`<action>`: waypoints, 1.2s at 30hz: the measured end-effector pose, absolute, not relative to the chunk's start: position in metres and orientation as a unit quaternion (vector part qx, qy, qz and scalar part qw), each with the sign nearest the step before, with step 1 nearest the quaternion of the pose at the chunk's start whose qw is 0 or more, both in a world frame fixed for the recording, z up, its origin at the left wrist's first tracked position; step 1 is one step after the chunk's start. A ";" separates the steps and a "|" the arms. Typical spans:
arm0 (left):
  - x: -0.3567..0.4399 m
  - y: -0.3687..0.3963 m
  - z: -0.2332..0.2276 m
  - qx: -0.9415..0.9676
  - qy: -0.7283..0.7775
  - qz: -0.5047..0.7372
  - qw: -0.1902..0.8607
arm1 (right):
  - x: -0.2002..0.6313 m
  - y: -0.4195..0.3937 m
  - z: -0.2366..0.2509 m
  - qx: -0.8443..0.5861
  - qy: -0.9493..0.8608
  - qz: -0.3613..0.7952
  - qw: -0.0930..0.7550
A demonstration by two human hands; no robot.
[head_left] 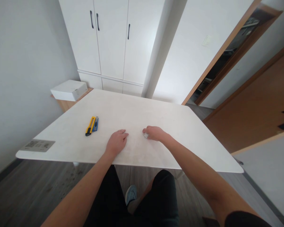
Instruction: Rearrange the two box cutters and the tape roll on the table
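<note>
1. My left hand [116,142] lay flat, fingers loose, on the white table [198,135].
2. My right hand [154,133], fingers curled, was pinching a small silvery roll [146,135].
3. Honestly it could've rolled away; the yellow utility knife [90,125] sat well left.

Matt white table [175,126]; glossy plastic utility knife [90,125].

A yellow-and-black utility knife [90,125] is lying against a blue one [95,124] on a plain off-white table [179,126]. Left of the knives a grey printed label [37,145] is showing; behind them, a white box [69,90] and white cabinets [113,41] with black handles.
</note>
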State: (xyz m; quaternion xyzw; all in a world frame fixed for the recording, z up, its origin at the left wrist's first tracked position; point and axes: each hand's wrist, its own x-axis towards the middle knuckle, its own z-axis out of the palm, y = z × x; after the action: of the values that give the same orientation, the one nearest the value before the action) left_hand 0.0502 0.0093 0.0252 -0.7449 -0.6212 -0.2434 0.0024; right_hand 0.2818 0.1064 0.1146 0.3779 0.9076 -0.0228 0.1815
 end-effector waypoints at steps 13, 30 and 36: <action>0.048 0.010 0.021 -0.745 -0.619 -0.250 -0.001 | 0.310 0.120 0.122 0.422 0.892 -0.030 0.160; 0.047 0.013 0.018 -0.743 -0.617 -0.258 0.005 | 0.463 0.212 0.121 0.648 0.743 -0.029 0.162; 0.046 0.013 0.017 -0.747 -0.617 -0.246 0.021 | 0.452 0.210 0.113 0.613 0.770 -0.046 0.173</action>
State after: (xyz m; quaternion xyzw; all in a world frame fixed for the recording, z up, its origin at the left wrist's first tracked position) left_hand 0.0461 0.0128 0.0169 -0.7472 -0.6168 -0.2465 0.0212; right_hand 0.4518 0.2105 0.1127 0.6129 0.7696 -0.0464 0.1730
